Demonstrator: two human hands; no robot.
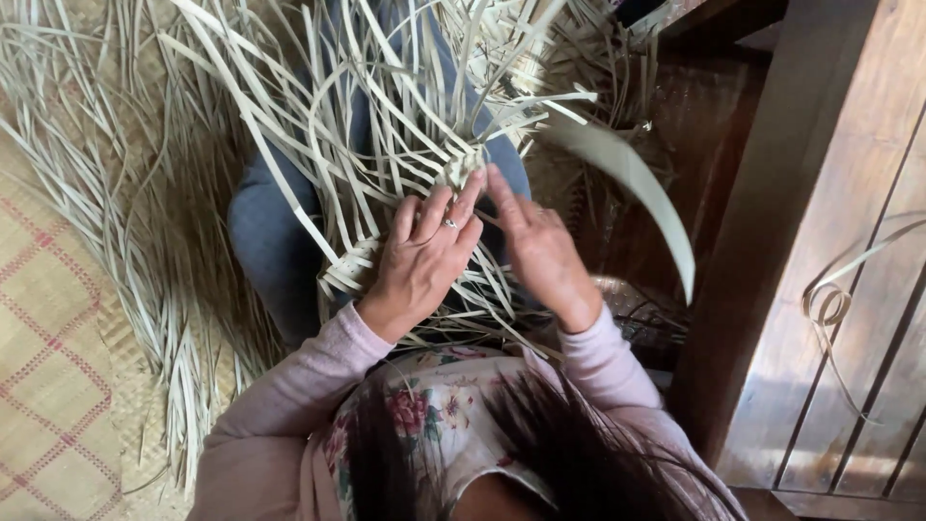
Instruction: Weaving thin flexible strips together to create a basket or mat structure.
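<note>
Strips of pale dried leaf (106,193) fan across the floor at the left of the frame, loose and thin, lying over a woven mat with red checks (48,367) at the lower left. Nearer the middle, the half-woven piece (405,145) rests on the person's lap, over the blue-grey trousers (265,232), with its free ends sticking up and outward toward the top of the frame.

The left hand (420,260) lies on the weave just left of centre, fingers curled and pressing down on the crossed strips, a ring on one finger. Just beside it, the right hand (540,251) pinches a strip at the small woven knot (463,169) where the fingertips of both hands meet; so both are closed on the material, not open.

To my eye this stuff is very light, springy and flat, stiff along its length but ready to crease or split if bent sharply. It looks best held close to the woven crossing, where the strips lock one another, not out at the floppy ends.

Right of the hands, one broad strip (637,183) curves down, blurred. A dark wooden cabinet (830,289) fills the right edge, with a curled strip (830,304) lying against it.
</note>
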